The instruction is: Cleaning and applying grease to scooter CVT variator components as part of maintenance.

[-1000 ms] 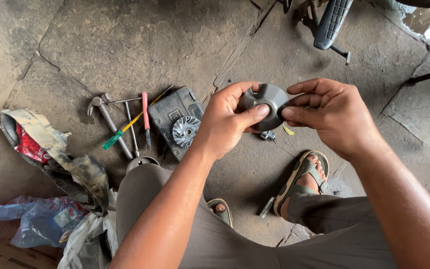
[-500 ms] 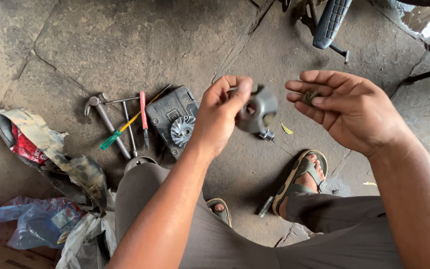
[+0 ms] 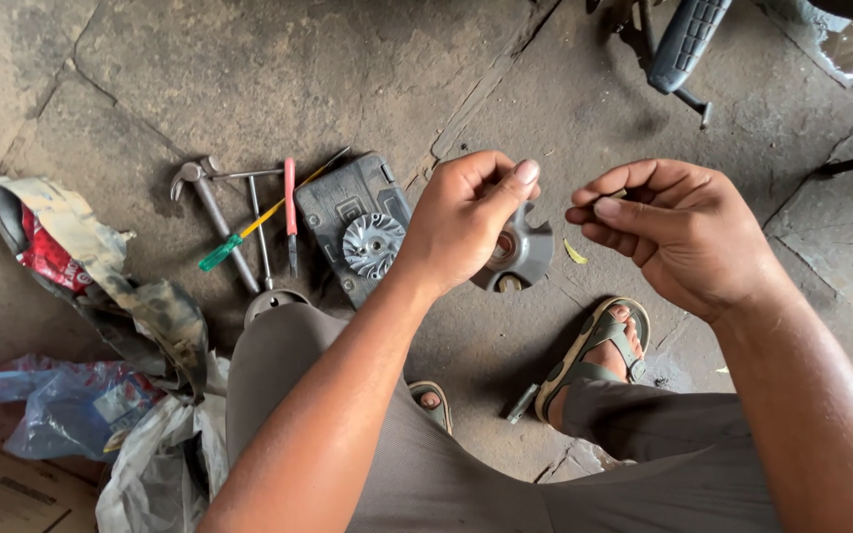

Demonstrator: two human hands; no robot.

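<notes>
Hands (image 3: 461,222) (image 3: 678,232) hold grey slotted disc (image 3: 525,259) apart.

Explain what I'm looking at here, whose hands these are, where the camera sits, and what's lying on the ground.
The camera sits on a person's head, looking down at their own two bare hands and knees. The left hand holds a grey round metal part. The right hand has its fingers pinched together; anything between them is too small to tell. On the stone floor lie a hammer, screwdrivers, a dark housing with a finned wheel, and crumpled bags. One sandalled foot shows.
</notes>
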